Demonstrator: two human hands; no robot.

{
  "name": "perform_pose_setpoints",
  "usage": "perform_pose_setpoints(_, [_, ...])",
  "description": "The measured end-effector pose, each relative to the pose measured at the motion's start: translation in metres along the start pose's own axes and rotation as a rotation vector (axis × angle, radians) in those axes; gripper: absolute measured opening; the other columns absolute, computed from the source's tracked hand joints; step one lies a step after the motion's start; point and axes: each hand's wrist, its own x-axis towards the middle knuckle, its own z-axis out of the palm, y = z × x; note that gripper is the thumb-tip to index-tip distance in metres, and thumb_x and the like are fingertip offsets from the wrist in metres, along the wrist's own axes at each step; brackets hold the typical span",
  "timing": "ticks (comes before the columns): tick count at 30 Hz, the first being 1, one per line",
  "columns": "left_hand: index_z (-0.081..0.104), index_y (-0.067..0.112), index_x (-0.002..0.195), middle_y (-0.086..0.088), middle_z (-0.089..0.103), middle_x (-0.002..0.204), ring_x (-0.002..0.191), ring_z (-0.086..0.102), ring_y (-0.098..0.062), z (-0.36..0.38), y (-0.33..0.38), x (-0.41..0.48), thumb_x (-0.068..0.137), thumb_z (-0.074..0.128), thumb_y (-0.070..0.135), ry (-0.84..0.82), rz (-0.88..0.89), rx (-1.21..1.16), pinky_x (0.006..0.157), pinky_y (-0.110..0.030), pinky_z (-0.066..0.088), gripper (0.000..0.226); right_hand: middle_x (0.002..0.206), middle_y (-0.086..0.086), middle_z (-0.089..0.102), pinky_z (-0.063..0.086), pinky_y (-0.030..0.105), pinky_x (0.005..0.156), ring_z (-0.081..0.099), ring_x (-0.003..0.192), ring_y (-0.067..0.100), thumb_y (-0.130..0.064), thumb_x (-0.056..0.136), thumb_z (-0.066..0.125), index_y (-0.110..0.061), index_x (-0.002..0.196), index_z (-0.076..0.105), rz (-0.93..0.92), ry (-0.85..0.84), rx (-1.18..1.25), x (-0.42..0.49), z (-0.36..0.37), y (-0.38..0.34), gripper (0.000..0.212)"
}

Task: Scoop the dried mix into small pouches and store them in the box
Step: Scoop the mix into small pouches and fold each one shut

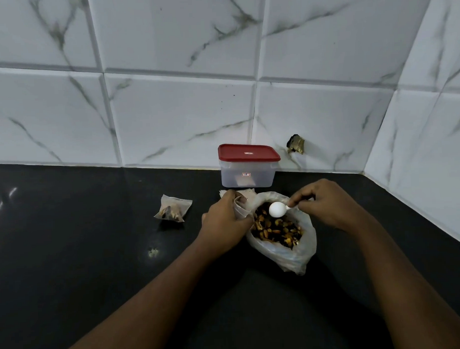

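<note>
An open plastic bag (302, 252) of brown and yellow dried mix (276, 229) lies on the black counter. My right hand (326, 205) pinches the handle of a white plastic spoon (277, 208), whose bowl hovers over the mix. My left hand (225, 219) grips a small translucent pouch (240, 206) at the bag's left edge. One filled pouch (172, 208) sits on the counter to the left. A clear box with a red lid (248, 165) stands shut against the wall behind the bag.
More flat pouches (246, 193) lie just behind my left hand. The counter (69, 245) meets white marble-look tiled walls at the back and right. A chipped hole (296, 144) shows in the wall right of the box. A small crumb (153, 252) lies on the counter.
</note>
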Motion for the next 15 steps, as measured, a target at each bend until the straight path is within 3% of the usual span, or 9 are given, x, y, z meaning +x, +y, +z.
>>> perform_pose_setpoints(3, [0.054, 0.037, 0.114, 0.019, 0.063, 0.109, 0.111, 0.063, -0.011, 0.000, -0.001, 0.000, 0.087, 0.075, 0.034, -0.001, 0.000, 0.003, 0.104, -0.050, 0.049, 0.034, 0.090, -0.010, 0.076, 0.050, 0.024, 0.062, 0.066, 0.073, 0.009, -0.009, 0.089, 0.068, -0.029, 0.089, 0.083, -0.002, -0.055, -0.060, -0.001, 0.001, -0.002, 0.026])
perform_pose_setpoints(6, [0.054, 0.037, 0.114, 0.020, 0.062, 0.106, 0.110, 0.063, -0.010, 0.001, -0.001, 0.001, 0.088, 0.075, 0.032, -0.006, -0.001, 0.009, 0.104, -0.050, 0.050, 0.035, 0.093, -0.008, 0.074, 0.051, 0.024, 0.065, 0.067, 0.081, 0.008, -0.013, 0.091, 0.069, -0.027, 0.095, 0.082, 0.022, -0.078, -0.153, -0.001, 0.005, -0.002, 0.019])
perform_pose_setpoints(10, [0.055, 0.034, 0.119, 0.019, 0.061, 0.109, 0.112, 0.063, -0.012, 0.000, 0.000, 0.002, 0.089, 0.075, 0.031, -0.012, -0.004, 0.012, 0.104, -0.050, 0.051, 0.036, 0.084, -0.010, 0.073, 0.042, 0.012, 0.049, 0.063, 0.062, -0.003, -0.012, 0.092, 0.068, -0.024, 0.092, 0.082, 0.009, -0.061, -0.135, -0.001, 0.007, -0.006, 0.018])
perform_pose_setpoints(12, [0.055, 0.035, 0.117, 0.021, 0.060, 0.105, 0.111, 0.063, -0.011, 0.000, 0.000, 0.002, 0.089, 0.075, 0.030, -0.011, -0.003, 0.006, 0.104, -0.049, 0.051, 0.035, 0.083, -0.010, 0.074, 0.040, 0.009, 0.048, 0.059, 0.058, -0.012, -0.012, 0.092, 0.068, -0.023, 0.092, 0.082, 0.011, -0.074, -0.113, -0.001, 0.006, -0.008, 0.018])
perform_pose_setpoints(15, [0.055, 0.036, 0.114, 0.024, 0.060, 0.100, 0.108, 0.063, -0.010, 0.000, -0.001, 0.000, 0.088, 0.074, 0.031, -0.001, -0.005, 0.009, 0.102, -0.049, 0.052, 0.032, 0.062, -0.021, 0.067, 0.039, 0.008, 0.048, 0.056, 0.055, -0.013, -0.013, 0.092, 0.067, -0.021, 0.092, 0.082, 0.010, -0.083, -0.050, -0.004, 0.006, -0.012, 0.018])
